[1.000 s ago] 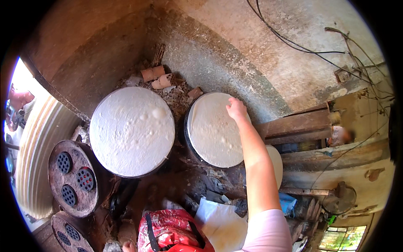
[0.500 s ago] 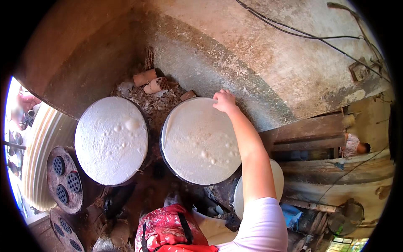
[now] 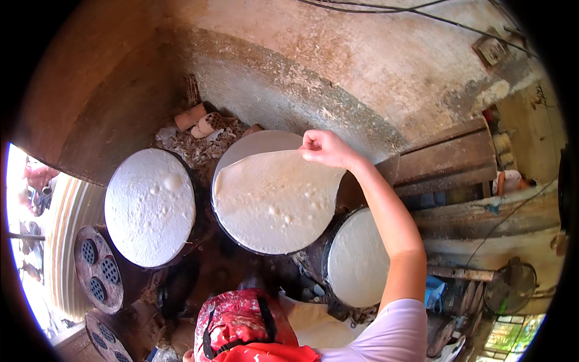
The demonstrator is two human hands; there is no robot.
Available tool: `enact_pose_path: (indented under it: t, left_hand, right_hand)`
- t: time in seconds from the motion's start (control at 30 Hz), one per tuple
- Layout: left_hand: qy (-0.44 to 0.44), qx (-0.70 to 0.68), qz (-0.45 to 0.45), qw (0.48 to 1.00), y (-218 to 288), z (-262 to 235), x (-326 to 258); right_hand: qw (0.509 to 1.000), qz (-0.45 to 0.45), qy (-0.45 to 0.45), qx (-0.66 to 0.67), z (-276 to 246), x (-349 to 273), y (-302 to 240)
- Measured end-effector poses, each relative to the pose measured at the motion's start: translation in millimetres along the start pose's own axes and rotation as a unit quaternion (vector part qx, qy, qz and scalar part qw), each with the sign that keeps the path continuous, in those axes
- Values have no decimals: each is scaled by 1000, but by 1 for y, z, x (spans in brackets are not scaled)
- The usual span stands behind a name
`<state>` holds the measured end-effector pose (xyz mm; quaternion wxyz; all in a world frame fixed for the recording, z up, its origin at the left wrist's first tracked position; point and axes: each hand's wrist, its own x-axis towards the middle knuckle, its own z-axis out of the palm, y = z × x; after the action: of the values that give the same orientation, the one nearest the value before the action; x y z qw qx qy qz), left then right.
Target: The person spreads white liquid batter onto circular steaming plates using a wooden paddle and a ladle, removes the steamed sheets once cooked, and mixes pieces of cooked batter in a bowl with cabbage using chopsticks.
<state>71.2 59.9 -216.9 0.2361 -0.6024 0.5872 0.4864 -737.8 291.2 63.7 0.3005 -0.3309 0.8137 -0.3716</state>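
My right hand (image 3: 325, 149) reaches out over the middle round steamer (image 3: 253, 143) and pinches the far edge of a thin white round sheet (image 3: 277, 202). The sheet's far part is lifted and folded slightly toward me, baring the pale steamer top behind it. Small bubbles dot the sheet. A second round steamer on the left (image 3: 149, 206) carries another white, bubbly sheet lying flat. My left hand is out of sight.
A round pot of white batter (image 3: 359, 259) sits at the lower right beside my arm. A red bag (image 3: 241, 323) is on my chest. Perforated round lids (image 3: 96, 277) lie at the left, broken bricks (image 3: 199, 120) behind the steamers, wooden planks (image 3: 446, 160) at the right.
My right hand has gripped the far edge of the middle sheet and begun peeling it up toward me. The view has shifted, moving the steamers left and closer.
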Motion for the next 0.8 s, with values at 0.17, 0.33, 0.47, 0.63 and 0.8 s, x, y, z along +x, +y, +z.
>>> enact_pose_path:
  t: [0.17, 0.33, 0.47, 0.63, 0.8]
  left_hand:
    - [53, 9, 186, 981, 18, -34, 22]
    - [-32, -102, 461, 881, 306, -25, -68]
    - [39, -5, 717, 696, 464, -9, -130]
    - [12, 0, 771, 636, 529, 14, -165]
    - [-152, 17, 776, 612, 513, 39, -198]
  right_hand:
    - [998, -9, 46, 47, 13, -71, -51]
    - [995, -6, 95, 33, 42, -125, -101]
    - [991, 22, 131, 13, 71, -166, -134]
    - [981, 36, 192, 13, 94, -212, -158]
    - [956, 59, 279, 63, 88, -304, -145]
